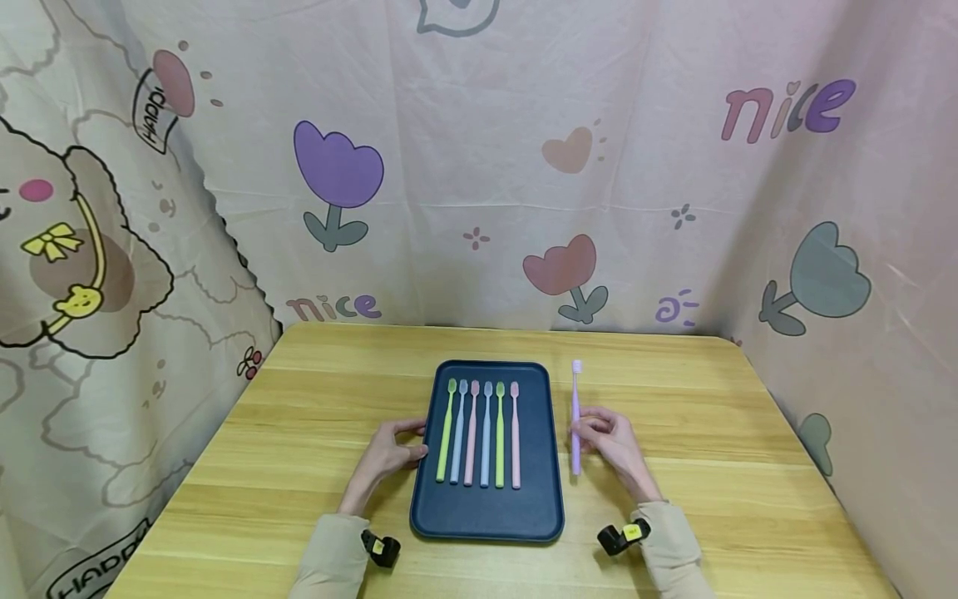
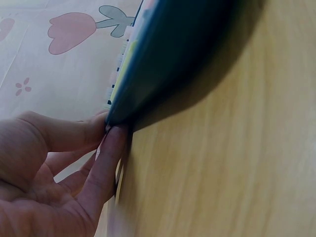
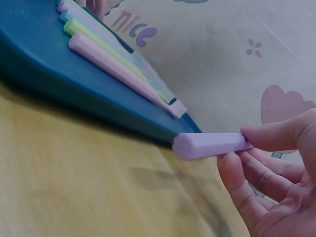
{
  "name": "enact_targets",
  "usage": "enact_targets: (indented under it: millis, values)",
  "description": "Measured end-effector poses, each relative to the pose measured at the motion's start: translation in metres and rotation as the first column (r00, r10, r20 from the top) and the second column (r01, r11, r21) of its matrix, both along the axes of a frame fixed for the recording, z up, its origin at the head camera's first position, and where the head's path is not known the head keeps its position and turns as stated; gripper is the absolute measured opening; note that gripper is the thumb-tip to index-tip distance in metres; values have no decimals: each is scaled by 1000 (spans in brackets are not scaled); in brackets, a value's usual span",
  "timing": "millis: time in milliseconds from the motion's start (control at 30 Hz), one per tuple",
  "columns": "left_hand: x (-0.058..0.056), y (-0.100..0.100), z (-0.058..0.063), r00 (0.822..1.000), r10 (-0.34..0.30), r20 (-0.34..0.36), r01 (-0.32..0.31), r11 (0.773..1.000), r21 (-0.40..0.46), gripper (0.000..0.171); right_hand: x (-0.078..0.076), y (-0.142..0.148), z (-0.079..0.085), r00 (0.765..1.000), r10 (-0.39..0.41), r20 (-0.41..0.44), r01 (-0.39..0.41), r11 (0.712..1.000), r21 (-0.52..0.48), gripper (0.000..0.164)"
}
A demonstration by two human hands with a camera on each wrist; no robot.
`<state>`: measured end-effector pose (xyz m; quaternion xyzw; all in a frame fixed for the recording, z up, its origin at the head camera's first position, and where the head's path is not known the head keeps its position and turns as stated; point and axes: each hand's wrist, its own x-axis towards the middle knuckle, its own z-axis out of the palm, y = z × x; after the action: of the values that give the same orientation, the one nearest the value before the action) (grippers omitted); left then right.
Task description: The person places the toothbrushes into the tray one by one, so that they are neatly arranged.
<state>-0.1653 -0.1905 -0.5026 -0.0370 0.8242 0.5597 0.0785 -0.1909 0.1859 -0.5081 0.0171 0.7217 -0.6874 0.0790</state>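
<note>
A row of several toothbrushes in green, blue and pink, among them a pink toothbrush [image 1: 515, 437], lies on a dark blue tray [image 1: 486, 516], bristle heads toward the far side. My left hand [image 1: 389, 452] grips the tray's left edge; in the left wrist view the fingers [image 2: 101, 177] meet at the rim. To the right of the tray, my right hand [image 1: 609, 437] pinches a purple toothbrush [image 1: 575, 408] by its handle, head pointing away from me. In the right wrist view, the handle's blunt end [image 3: 185, 147] faces the camera, held by thumb and fingertips above the table.
The tray stands on a light wood-grain table [image 1: 299, 466]. Printed fabric [image 1: 464, 150] with flowers and hearts hangs behind the table and along both sides. Small black cameras [image 1: 624, 537] sit on both wrists, over beige sleeves.
</note>
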Motion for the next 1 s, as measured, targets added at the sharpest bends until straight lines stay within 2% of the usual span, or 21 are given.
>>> enact_targets:
  millis: [267, 500, 800, 1000]
  values:
    - [0, 1, 1, 1000, -3, -4, 3, 1000, -9, 48, 1, -4, 1, 999, 41, -32, -43, 998, -41, 40]
    - [0, 1, 1, 1000, -5, -5, 5, 1000, -19, 47, 3, -13, 4, 996, 75, -41, -75, 997, -11, 43]
    - [0, 1, 1, 1000, 2, 2, -2, 1000, -17, 48, 5, -25, 2, 993, 98, -63, -99, 995, -18, 38]
    - [0, 1, 1, 1000, 4, 6, -4, 1000, -13, 48, 5, -33, -1, 992, 98, -75, -95, 995, 40, 35]
